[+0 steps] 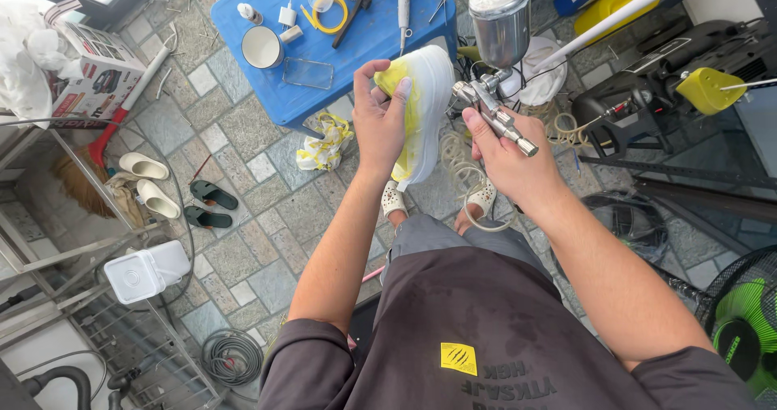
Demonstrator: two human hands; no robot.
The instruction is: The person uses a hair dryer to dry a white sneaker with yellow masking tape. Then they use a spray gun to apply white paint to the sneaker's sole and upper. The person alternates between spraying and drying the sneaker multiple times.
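A white shoe (421, 102) stained yellow is held up by the left hand (379, 123), whose grip is closed around its side, fingers curled over the top. A metal spray gun (495, 62) with a cup is clasped by the right hand (506, 155), nozzle just beside the shoe, above a blue surface (267, 5).

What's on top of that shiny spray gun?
A metal cup with a lid sits on top of the spray gun, which the right hand holds. The lid hides whatever is inside. The left hand holds a white-and-yellow shoe.
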